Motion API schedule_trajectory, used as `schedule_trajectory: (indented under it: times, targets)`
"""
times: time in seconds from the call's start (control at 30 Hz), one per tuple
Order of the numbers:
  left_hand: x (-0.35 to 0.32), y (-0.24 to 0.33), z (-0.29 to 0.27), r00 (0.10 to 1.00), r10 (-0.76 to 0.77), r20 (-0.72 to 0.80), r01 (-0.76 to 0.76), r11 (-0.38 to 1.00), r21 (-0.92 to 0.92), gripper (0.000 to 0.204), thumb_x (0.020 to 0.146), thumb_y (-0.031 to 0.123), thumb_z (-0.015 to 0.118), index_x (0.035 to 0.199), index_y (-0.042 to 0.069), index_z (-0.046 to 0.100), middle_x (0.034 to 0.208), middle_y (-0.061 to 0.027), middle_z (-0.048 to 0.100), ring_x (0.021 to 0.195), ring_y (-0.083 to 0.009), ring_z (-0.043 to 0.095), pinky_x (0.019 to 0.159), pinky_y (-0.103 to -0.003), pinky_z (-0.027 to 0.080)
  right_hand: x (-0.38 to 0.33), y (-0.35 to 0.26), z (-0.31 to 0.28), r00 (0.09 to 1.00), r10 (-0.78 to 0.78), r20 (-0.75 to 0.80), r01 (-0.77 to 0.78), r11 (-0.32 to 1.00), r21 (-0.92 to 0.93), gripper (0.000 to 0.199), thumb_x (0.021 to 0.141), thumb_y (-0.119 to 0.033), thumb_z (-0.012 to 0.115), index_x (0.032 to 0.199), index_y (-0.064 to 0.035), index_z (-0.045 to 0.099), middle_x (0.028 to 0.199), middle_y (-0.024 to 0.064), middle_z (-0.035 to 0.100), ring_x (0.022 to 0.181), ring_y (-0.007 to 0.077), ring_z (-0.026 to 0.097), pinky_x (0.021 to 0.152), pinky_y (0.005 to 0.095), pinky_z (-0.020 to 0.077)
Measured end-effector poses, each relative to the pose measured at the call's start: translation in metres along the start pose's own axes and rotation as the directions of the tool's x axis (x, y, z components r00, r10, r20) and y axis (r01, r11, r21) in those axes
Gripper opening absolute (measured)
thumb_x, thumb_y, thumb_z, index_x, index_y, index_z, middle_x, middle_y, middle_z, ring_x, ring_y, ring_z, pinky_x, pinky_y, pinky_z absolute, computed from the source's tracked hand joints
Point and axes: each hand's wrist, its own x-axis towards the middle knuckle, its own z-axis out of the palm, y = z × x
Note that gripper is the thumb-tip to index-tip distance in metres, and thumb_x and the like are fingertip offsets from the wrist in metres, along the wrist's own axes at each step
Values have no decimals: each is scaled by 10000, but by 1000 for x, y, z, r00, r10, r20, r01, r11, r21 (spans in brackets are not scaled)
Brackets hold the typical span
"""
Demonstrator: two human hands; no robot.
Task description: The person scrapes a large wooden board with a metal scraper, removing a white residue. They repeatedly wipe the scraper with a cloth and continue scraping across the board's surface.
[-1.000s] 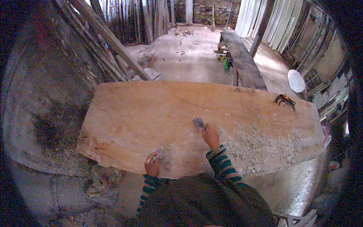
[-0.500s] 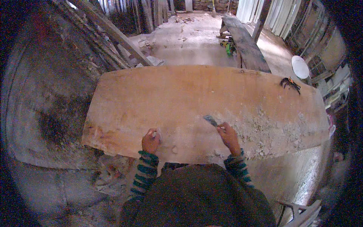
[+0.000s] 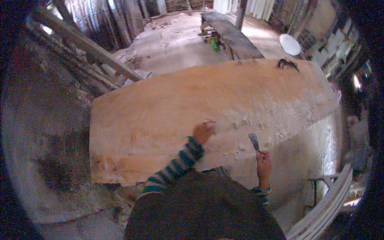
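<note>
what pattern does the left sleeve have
The left sleeve has dark green stripes alternating with paler greyish ones; the head view shows it best.

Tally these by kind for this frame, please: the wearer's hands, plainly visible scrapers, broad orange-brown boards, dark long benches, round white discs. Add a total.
Left hand and right hand: 2
Scraper: 1
Orange-brown board: 1
Dark bench: 1
Round white disc: 1
Total: 6

A long dark bench [image 3: 233, 35] is standing at top centre. A round white disc [image 3: 290, 44] is showing at upper right.
</note>
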Motion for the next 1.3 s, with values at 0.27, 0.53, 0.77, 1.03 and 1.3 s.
schedule_trajectory:
  times: [0.27, 0.53, 0.77, 1.03, 1.3]
  targets:
    - [-51, -50, -110, 997, 28, 68, -71, 614, 786, 253, 894, 252, 509, 1046, 92, 631, 866, -171, 640, 707, -321, 633, 602, -423, 529, -82, -33, 23, 996, 17, -85, -26, 995, -101, 243, 879, -219, 622, 1040, -36, 619, 832, 76, 621, 755, 170, 563, 652, 309, 440]
    - [-17, 26, 51, 974, 210, 91, -217, 973, 76, 280, 866, 262, 536, 1084, 106, 618, 960, -142, 660, 860, -343, 631, 754, -442, 515, -97, -28, 40, 990, 54, -128, -52, 998, 21, 277, 899, -237, 597, 1057, -11, 614, 878, 99, 637, 812, 190, 583, 720, 317, 451]
    - [-58, -19, -123, 996, 93, 7, -86, 879, 470, 227, 838, 242, 619, 1022, 111, 617, 730, -100, 661, 675, -255, 647, 605, -352, 512, -119, -48, 12, 980, 52, -192, -71, 993, -94, 256, 891, -223, 604, 1074, -43, 610, 948, 111, 657, 899, 194, 607, 783, 322, 466]
    - [-133, -20, -130, 993, -71, -89, 110, 808, 578, 285, 831, 240, 612, 1022, 29, 614, 831, -158, 636, 691, -295, 633, 619, -405, 522, -86, -5, 4, 984, 165, -60, -166, 986, 1, 246, 868, -180, 637, 1076, -52, 606, 911, 77, 654, 808, 168, 612, 712, 300, 479]
    - [-46, 58, 160, 992, 129, 17, -127, 932, 340, 273, 829, 201, 634, 1076, 88, 595, 1050, -164, 619, 860, -339, 618, 725, -417, 507, -43, 63, -59, 999, -29, 16, 27, 995, 97, 247, 899, -162, 605, 1103, -24, 584, 979, 102, 643, 827, 160, 601, 707, 292, 485]
